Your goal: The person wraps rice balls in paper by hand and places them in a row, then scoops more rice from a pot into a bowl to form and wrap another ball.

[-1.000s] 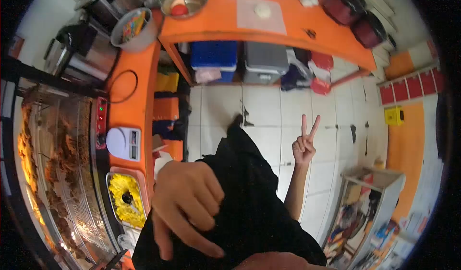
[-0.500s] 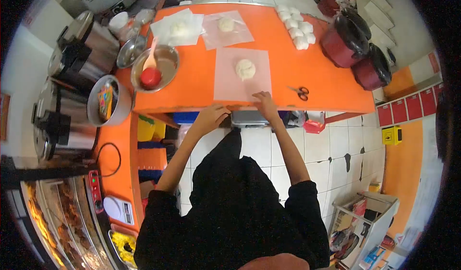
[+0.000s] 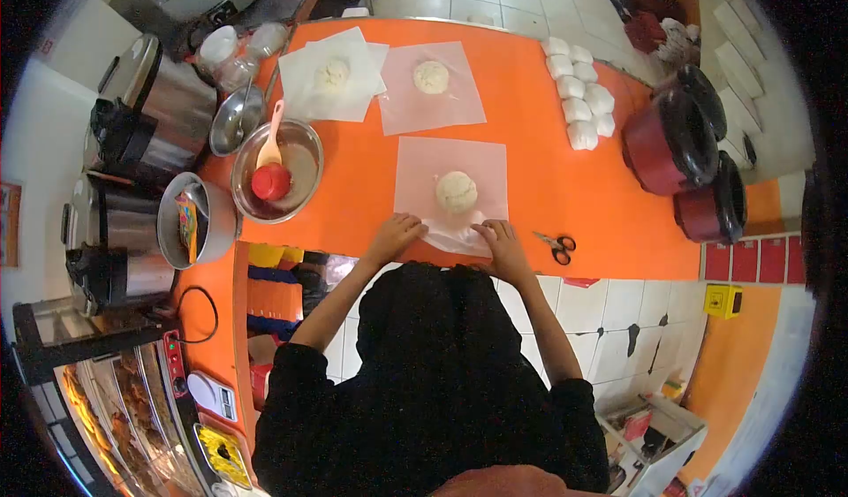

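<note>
A square, pale, translucent wrapping sheet (image 3: 415, 166) lies on the glossy orange tabletop (image 3: 548, 197), its near edge raised and puckered between the hands; a rounded white mound of rice-like food (image 3: 457, 192) sits on it, just beyond that edge; the left hand (image 3: 396, 235) grasps the sheet's near left corner with curled fingers, and the right hand (image 3: 502, 239) grasps the near right one, its thumb reaching inward, though the undersides of both grips are hidden. If one hand pulls harder, the sheet could skew and the mound slide or tip off centre; a tight tug at the puckered part might tear such thin material; pressing the fold into the mound could crumble it; the black-handled metal scissors (image 3: 558, 248), just beside the right hand, could snag a wrist swinging outward.
</note>
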Tool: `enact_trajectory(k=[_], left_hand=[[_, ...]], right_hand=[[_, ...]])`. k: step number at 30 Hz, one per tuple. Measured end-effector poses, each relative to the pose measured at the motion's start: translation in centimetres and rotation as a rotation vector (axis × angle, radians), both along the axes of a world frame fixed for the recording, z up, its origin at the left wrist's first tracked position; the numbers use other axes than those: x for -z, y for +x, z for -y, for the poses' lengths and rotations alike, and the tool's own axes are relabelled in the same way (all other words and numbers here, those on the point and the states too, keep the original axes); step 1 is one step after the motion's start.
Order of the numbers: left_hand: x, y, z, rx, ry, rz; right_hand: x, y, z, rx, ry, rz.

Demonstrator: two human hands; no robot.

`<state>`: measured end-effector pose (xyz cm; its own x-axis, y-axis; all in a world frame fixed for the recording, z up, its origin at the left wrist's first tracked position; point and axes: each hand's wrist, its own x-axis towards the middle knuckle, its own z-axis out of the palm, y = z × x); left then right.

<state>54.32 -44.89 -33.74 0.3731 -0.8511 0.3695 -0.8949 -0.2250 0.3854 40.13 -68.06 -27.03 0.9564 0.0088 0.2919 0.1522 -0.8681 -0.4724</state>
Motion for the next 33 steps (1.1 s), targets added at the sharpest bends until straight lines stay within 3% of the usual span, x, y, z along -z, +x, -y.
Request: enact_trajectory(k=[3,5,9,12,15,17,21,23,26,29,32,33], left_hand=[[-0.5,0.3,-0.2,-0.018,-0.009,-0.087],[-2.0,0.6,-0.9,-0.001,0.111,-0.165],[-2.7,0.3,-1.6,-0.054,-0.008,-0.543],[-2.6,0.2,-1.2,-0.241,-0.169,-0.759],[-0.8,0.2,1.0,-0.512,-0.319,-0.879],[-1.8,0.7,3.6,-0.669,-0.355,-0.979],[0.3,2.6,5.3,-0.552,-0.273,-0.454],[0.1,3.5,4.8,-0.427,-0.113,-0.331],[2.1,3.9,4.8,-0.456,0.144,-0.214],[-0.4,3.5,5.5,-0.551,0.385,-0.346],[-0.2,3.8,5.3,-0.593,0.337,-0.411],[-0.2,3.9,5.3,-0.580,0.247,-0.287]], right_hand=[[2.5,-0.6,2.1,-0.012,-0.141,0.012],[3.6,-1.0,3.8,-0.084,0.028,-0.109],[4.0,-2.2,5.3,-0.211,0.346,-0.425],[4.8,-2.4,5.5,-0.092,0.691,-0.303],[6.6,-1.4,3.7,0.321,1.185,-0.209],[7.0,-0.2,3.2,0.502,1.033,-0.223],[7.9,1.4,2.2,0.706,0.776,0.046],[8.3,1.1,2.9,0.678,0.557,-0.017],[7.2,1.6,2.6,0.639,0.307,-0.187],[8.3,1.5,2.8,0.633,0.096,-0.242],[7.5,1.9,2.9,0.620,0.040,-0.364],[6.6,2.2,2.9,0.614,0.045,-0.430]])
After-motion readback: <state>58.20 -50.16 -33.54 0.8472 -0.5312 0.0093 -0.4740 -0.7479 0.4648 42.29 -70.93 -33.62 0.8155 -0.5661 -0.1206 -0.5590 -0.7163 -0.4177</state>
